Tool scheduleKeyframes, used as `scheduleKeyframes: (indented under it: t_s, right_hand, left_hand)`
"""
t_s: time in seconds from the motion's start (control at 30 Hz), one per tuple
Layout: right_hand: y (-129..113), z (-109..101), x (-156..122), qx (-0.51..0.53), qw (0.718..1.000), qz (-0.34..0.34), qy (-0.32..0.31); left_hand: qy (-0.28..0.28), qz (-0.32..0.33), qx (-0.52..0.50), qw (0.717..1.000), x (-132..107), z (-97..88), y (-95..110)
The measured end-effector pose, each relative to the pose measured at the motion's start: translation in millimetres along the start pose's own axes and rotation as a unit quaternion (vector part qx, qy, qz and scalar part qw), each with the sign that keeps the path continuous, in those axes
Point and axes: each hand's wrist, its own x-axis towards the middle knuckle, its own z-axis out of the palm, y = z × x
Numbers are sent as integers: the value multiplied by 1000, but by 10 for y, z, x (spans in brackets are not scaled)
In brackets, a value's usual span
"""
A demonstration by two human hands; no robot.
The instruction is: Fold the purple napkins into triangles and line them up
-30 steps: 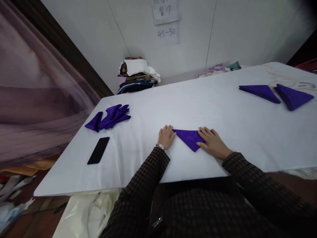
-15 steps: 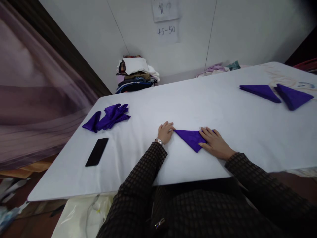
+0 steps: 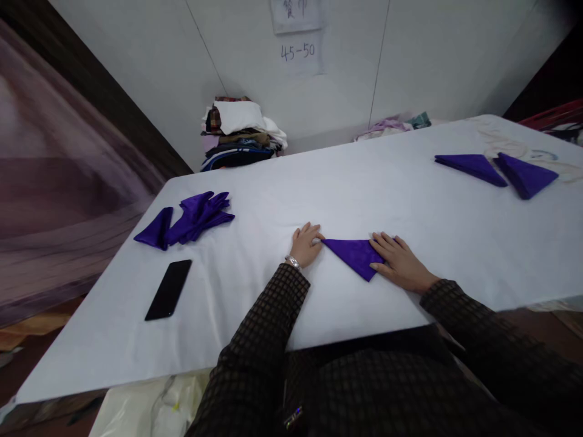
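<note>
A purple napkin [image 3: 350,256], folded to a triangle, lies on the white table [image 3: 319,194]. The left hand [image 3: 305,244] touches the napkin's left tip, fingers loosely bent; whether they pinch it, I cannot tell. The right hand [image 3: 401,262] lies flat over the napkin's right end, fingers extended, clasping nothing. A phone [image 3: 168,290] sits left of the napkin.
</note>
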Motion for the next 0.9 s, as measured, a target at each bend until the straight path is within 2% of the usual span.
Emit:
scheduleKeyframes:
  t_s: [0.43,0.57,0.67,0.7,0.77,0.83,0.9]
  right_hand:
    - [-52,-74,37,8,1000,17,-19]
    - [-47,-65,43,9,1000,18,-20]
    - [-40,-51,48,8,1000,12,-13]
    - [-39,-47,49,7,1000,10,-11]
    - [-40,-42,50,6,1000,10,-8]
    - [-42,-43,49,4,1000,10,-6]
    - [-44,-48,48,1,1000,7,-2]
  left_hand:
    - [5,21,12,1000,54,39,-17]
    - [34,-9,19,999,43,36,-31]
    - [91,-43,39,994,-28,16,59]
    - [106,-32,47,993,-70,21,130]
    - [104,36,65,992,-175,63,332]
    - [58,126,84,987,-293,151,566]
    - [14,174,105,979,-397,268,761]
